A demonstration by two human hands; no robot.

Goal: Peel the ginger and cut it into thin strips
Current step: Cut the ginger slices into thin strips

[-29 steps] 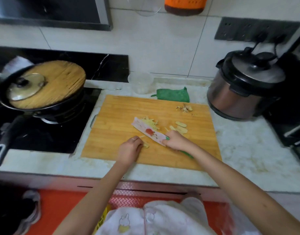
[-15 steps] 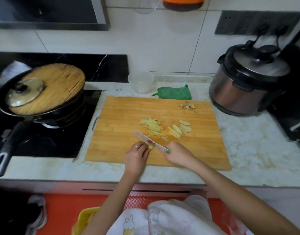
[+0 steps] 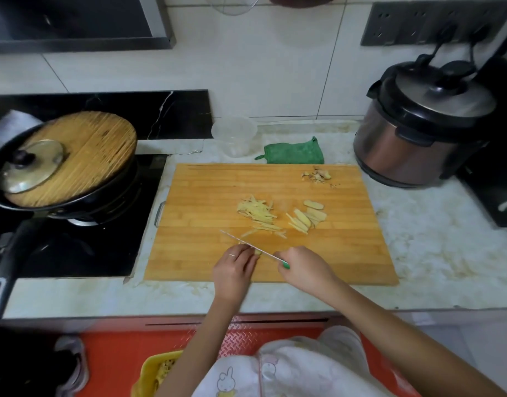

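On the wooden cutting board [image 3: 206, 196], a pile of thin ginger strips [image 3: 258, 212] lies at the middle, with a few ginger slices [image 3: 306, 214] to its right. Ginger peel scraps [image 3: 316, 176] sit near the board's far right corner. My right hand [image 3: 304, 269] grips the green handle of a knife [image 3: 246, 245], whose blade stands on edge near the board's front. My left hand [image 3: 235, 267] pinches a small ginger piece [image 3: 257, 252] against the blade; most of the piece is hidden by my fingers.
A black pan [image 3: 60, 179] with a wooden lid stands on the stove [image 3: 74, 247] to the left. A clear plastic cup [image 3: 234, 136] and a green cloth [image 3: 294, 153] lie behind the board. A pressure cooker [image 3: 421, 127] stands at the right. A yellow basket [image 3: 157, 373] is on the floor below.
The knife has turned from lying flat near the strips to standing on edge at the board's front. Both hands have come closer together around the small ginger piece.
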